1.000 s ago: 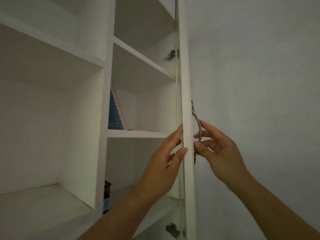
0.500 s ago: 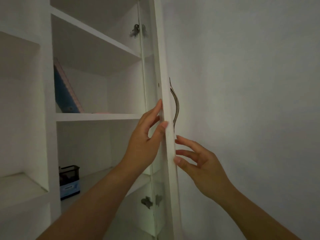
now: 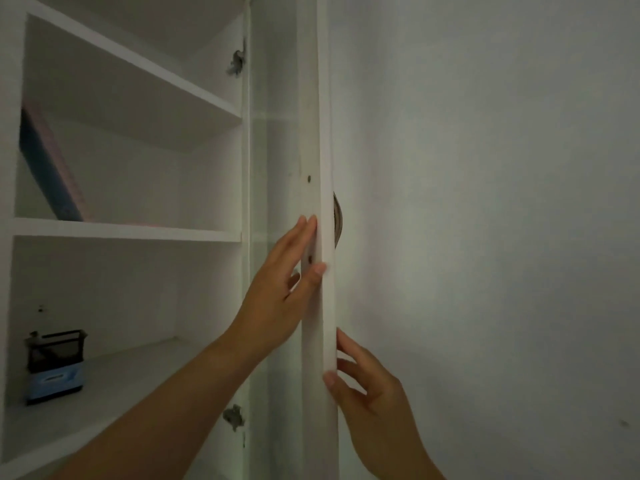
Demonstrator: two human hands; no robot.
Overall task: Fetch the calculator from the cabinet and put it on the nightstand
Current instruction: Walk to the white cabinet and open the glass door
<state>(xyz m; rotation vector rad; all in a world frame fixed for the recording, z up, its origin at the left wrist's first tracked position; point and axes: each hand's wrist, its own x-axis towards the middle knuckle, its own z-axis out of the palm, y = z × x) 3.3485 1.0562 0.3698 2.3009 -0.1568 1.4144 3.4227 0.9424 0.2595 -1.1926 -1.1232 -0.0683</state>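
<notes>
The white cabinet (image 3: 121, 230) stands open, its door (image 3: 325, 150) seen edge-on in the middle of the view. My left hand (image 3: 277, 299) lies flat on the door's inner face, thumb on the front edge. My right hand (image 3: 367, 393) is lower, on the outer side, fingers apart and thumb touching the edge. The metal door handle (image 3: 337, 220) peeks out above it, untouched. I cannot make out a calculator. A blue and pink flat object (image 3: 48, 168) leans on the middle shelf.
A black mesh holder on a blue base (image 3: 55, 365) stands on the lower shelf at the left. A bare grey wall (image 3: 485, 202) is close behind the door on the right. Metal hinges (image 3: 236, 62) sit on the cabinet's side panel.
The door has swung further open toward the wall. My right hand let go of the handle and dropped lower along the door edge. My left hand stayed on the inner face.
</notes>
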